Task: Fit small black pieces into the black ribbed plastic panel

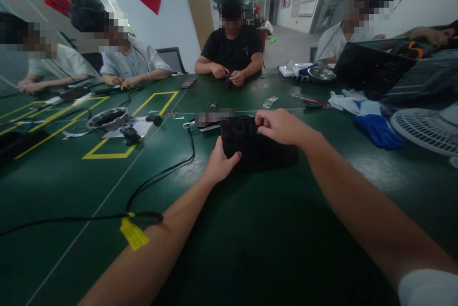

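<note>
A black pouch-like item with folds or pockets on its face is tilted up on the green table in front of me. My left hand grips its left edge, thumb across the front and fingers behind. My right hand is closed in a pinch at the item's upper edge; what lies between the fingertips is hidden. Just beyond the item lies a dark object with a blurred-out top and a white loop at its left end.
A black cable with a yellow tag runs past my left forearm. Left stands a metal ring-shaped part. Gloves, a white fan grille and a red-handled tool lie right. Several people sit around the table.
</note>
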Available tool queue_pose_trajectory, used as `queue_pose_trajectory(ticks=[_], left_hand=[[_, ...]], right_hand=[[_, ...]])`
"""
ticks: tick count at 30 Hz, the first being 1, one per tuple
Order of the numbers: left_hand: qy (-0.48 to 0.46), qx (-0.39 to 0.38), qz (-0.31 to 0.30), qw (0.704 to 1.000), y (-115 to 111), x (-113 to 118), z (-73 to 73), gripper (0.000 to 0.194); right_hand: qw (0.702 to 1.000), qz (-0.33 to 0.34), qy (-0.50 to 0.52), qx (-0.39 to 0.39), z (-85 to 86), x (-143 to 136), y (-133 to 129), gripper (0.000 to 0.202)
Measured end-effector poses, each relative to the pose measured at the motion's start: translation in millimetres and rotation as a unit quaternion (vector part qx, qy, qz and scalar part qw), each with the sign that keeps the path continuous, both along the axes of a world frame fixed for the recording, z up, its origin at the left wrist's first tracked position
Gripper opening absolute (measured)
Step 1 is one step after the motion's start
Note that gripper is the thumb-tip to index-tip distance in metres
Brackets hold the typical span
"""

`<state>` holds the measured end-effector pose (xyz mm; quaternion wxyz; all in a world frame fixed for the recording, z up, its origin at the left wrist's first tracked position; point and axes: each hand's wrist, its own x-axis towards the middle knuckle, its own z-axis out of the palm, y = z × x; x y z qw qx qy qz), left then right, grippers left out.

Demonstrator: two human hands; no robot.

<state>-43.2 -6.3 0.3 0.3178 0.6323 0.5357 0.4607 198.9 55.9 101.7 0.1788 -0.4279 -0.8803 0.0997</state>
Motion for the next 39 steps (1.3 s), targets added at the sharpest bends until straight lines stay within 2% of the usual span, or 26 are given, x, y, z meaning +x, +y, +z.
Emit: queue_pose_trajectory(ticks=[19,39], left_hand=[[-0.017,0.009,0.000,1.000,1.9,-1.2,-4.5,0.061],[-0.006,-0.002,-0.002,1.000,-0.8,0.3,0.6,0.058]], right_hand=[[1.000,-0.002,-0.008,0.000,1.9,-0.1,-0.7,0.013],[1.000,-0.013,-0.009,-0.007,4.0,-1.4,-3.8,0.019]])
